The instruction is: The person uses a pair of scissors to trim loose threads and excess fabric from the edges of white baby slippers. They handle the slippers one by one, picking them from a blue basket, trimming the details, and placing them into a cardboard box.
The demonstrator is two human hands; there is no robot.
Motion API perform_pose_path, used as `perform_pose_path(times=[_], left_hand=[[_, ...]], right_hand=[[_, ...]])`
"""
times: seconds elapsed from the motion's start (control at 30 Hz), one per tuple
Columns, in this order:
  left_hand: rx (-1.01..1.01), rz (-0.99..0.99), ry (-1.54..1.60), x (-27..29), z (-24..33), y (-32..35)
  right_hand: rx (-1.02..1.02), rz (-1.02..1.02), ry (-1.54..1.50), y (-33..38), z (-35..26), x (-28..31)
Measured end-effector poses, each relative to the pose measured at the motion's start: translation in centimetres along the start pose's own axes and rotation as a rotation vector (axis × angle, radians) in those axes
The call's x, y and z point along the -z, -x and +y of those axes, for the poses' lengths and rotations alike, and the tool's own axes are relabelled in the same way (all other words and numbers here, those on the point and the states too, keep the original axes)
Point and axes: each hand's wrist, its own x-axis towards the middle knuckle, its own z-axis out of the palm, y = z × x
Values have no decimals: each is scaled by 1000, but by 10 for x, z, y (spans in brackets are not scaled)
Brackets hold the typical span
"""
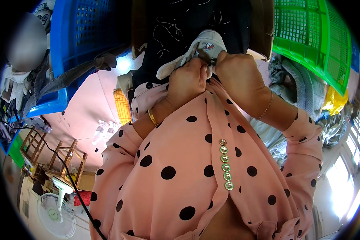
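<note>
A pale grey-white shoe upper (213, 38) lies over my lap, its rounded end pointing away from me and a small red and dark mark showing inside. My left hand (188, 79) is closed on its near left edge, fingers curled and thumb pressed in. Close beside it, my right hand (239, 74) grips the near right edge in a fist. The knuckles nearly meet, and whatever is pinched between the fingertips is hidden. Dark cloth (232, 28) with loose pale threads covers my lap beneath the upper.
A blue plastic crate (62, 38) stands at the left, a green one (322, 46) at the right. Brown cardboard (262, 28) borders my lap. Grey fabric pieces (306, 86) and a yellow bag (335, 101) lie at right. Wooden stools (66, 160) and a fan (56, 216) appear lower left.
</note>
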Motion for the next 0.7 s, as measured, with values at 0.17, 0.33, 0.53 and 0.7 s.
perform_pose_path(times=[0.17,0.33,0.53,0.7], left_hand=[[-7,-26,-36,3,1,-3],[-7,-35,-2,4,1,-5],[-46,-26,-54,3,1,-6],[-121,-39,-188,2,1,-7]], right_hand=[[-27,-57,123,-4,1,-9],[7,-58,175,-7,2,-12],[103,-105,166,-13,8,-2],[128,-100,201,-19,12,-20]])
